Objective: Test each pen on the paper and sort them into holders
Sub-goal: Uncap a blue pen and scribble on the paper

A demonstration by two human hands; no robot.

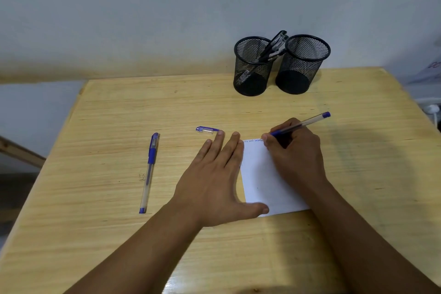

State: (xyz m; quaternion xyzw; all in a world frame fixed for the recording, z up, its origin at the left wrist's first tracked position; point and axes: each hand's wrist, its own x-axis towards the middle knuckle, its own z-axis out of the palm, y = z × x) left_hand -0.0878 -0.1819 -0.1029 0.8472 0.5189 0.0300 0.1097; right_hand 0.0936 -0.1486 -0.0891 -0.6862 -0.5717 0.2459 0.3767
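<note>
From the head camera, a pale yellow wooden table (pixel 119 234) stands against a grey wall, and on it lies a small white rectangular sheet of paper (pixel 265 179), its long axis running away from the person, with a short line of blue writing along its far edge. The right hand (pixel 294 150) is closed in a writing grip around a blue clear-barrelled ballpoint pen (pixel 301 124); the pen slants from its tip at the paper's far edge, low and to the left, up to its blue end cap, which points to the far right. The left hand (pixel 214 184) lies flat and spread wide, fingers pointing away, its thumb pressed on the paper's near left corner and its palm along the left edge. Just beyond the left fingertips lies a loose blue and clear pen cap (pixel 206 129), lengthwise left to right. Well to the left a second capped blue gel pen (pixel 149 173) lies almost straight away from the person, cap end farthest. At the far edge stand two black wire-mesh cylindrical holders side by side: the left holder (pixel 250 79) has several dark pens (pixel 274 46) leaning right over its rim, and the right holder (pixel 299 74) shows no pens.
</note>
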